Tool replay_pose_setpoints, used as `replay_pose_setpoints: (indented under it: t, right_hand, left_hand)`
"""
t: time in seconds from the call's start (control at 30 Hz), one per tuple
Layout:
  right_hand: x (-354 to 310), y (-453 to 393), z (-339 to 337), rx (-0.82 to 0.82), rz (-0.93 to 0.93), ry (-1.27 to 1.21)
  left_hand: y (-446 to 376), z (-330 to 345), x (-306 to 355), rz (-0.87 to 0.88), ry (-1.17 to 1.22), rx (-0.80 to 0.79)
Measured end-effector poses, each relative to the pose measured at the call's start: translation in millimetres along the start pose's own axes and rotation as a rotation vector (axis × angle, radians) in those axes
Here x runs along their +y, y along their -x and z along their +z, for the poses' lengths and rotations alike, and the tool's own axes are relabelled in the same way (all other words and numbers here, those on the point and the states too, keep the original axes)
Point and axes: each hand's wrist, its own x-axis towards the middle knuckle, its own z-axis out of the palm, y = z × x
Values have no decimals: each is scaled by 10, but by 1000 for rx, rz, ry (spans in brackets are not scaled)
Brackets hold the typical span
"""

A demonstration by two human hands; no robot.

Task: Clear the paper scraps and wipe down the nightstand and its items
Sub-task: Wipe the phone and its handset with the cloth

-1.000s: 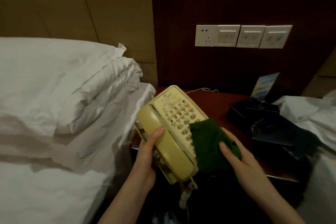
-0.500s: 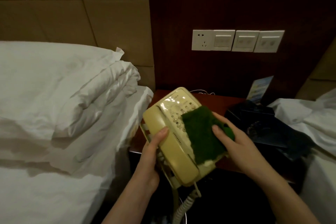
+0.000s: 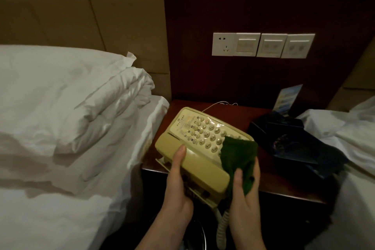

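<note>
A cream desk telephone (image 3: pixel 199 140) is held tilted above the front of the dark red nightstand (image 3: pixel 280 180). My left hand (image 3: pixel 178 180) grips its left side, thumb lying on the handset. My right hand (image 3: pixel 243 199) holds a green cloth (image 3: pixel 237 158) against the phone's lower right corner, thumb on top of the cloth. The keypad is uncovered. A coiled cord (image 3: pixel 222 227) hangs below the phone.
A black tray with dark items (image 3: pixel 288 138) and a blue card stand (image 3: pixel 287 97) sit on the right of the nightstand. White bedding (image 3: pixel 71 117) lies left, more white bedding (image 3: pixel 353 138) right. Wall switches and a socket (image 3: pixel 261 44) are above.
The green cloth has slid down from the keypad to the phone's lower right corner, my right hand moving toward me. The left hand keeps its grip.
</note>
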Motion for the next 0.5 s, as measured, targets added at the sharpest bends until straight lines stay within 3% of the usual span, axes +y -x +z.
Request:
replay_pose_setpoints:
  t: [0.3,0.5]
  right_hand:
    - [-347,-520,-84,-25,-135,131]
    - [-49,-25,-41,-72,46,0]
  left_hand:
    - [54,1,66,26,0,31]
    - [23,-3,63,51,-23,80]
